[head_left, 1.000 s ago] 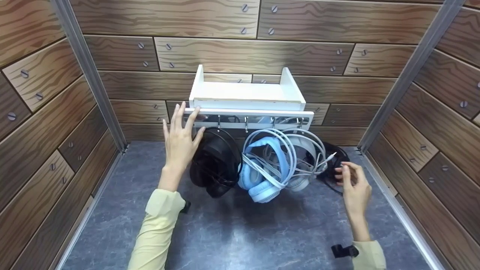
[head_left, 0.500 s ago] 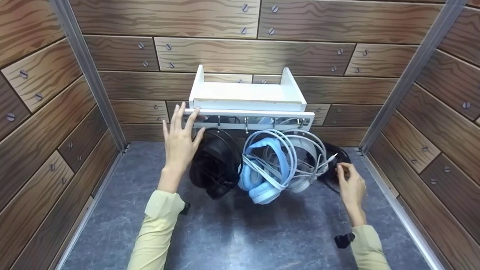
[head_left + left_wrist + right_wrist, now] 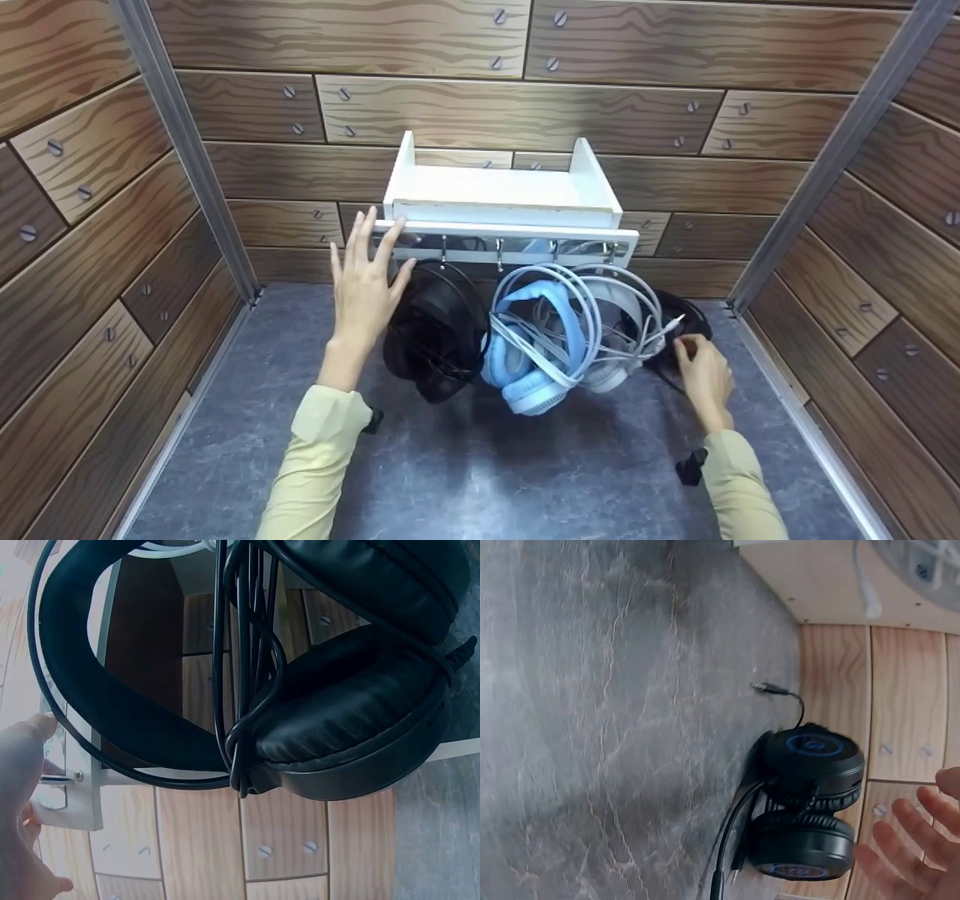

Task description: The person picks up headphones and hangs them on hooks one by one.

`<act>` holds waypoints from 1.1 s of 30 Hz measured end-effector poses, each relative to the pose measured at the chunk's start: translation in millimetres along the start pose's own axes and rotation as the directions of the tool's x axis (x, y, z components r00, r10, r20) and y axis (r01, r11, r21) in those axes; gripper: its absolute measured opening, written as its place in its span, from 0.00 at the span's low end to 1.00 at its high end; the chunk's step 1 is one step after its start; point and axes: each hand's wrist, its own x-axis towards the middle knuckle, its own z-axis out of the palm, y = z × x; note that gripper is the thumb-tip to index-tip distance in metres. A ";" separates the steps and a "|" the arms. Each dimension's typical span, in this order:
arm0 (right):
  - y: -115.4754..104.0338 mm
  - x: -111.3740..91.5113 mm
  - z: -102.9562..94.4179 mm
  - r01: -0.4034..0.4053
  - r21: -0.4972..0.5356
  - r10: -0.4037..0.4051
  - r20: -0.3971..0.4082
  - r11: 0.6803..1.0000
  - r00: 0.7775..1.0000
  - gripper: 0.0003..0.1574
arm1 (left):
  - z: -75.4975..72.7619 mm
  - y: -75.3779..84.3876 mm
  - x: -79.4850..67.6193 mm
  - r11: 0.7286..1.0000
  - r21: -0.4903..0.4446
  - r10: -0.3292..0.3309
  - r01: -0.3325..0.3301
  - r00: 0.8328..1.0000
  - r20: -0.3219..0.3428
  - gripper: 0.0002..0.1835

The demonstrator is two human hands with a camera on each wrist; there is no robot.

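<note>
My left hand (image 3: 361, 296) rests with extended fingers on the left end of a white hook rack (image 3: 510, 231). Just right of it, black headphones (image 3: 431, 337) with a bundled cord hang from a hook; they fill much of the left wrist view. Light-blue headphones (image 3: 534, 394) and grey-white headphones (image 3: 604, 375) hang farther right with looped pale cables. My right hand (image 3: 705, 375) is beside a black headset (image 3: 806, 765) on the floor. In the right wrist view its fingers (image 3: 900, 859) are loosely bent, close to the ear cups, with nothing visibly held.
A white shelf (image 3: 487, 186) with raised sides tops the rack. Wood-patterned walls (image 3: 510, 112) close in the back and both sides. The grey marbled floor (image 3: 465, 480) stretches in front. A black cable plug (image 3: 769, 688) lies near the headset.
My right hand has moved forward and slightly left, closer to the black headset. My left hand stays on the rack's end. The head view has shifted slightly.
</note>
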 end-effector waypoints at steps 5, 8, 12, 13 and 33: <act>8.2 6.4 5.2 -0.003 -0.051 0.007 0.079 0.999 0.997 0.18 | 0.1 0.1 0.6 1.000 0.000 0.004 -0.004 1.000 -0.006 0.31; 12.9 9.7 8.8 -0.005 -0.074 0.014 0.113 0.997 0.994 0.18 | 0.3 0.0 0.9 1.000 0.003 0.007 -0.007 1.000 -0.009 0.31; 19.2 13.7 15.7 -0.016 -0.105 0.033 0.166 0.994 0.986 0.20 | 1.0 -0.8 -0.2 1.000 0.001 0.008 -0.008 1.000 -0.010 0.31; 20.3 14.5 17.2 -0.019 -0.114 0.040 0.184 0.993 0.982 0.21 | 1.1 -1.0 -0.4 1.000 0.004 0.007 -0.007 1.000 -0.010 0.31; 27.4 14.5 34.1 -0.032 -0.132 0.059 0.206 0.991 0.977 0.15 | 2.6 -1.8 -0.7 1.000 0.012 0.013 -0.012 1.000 -0.020 0.31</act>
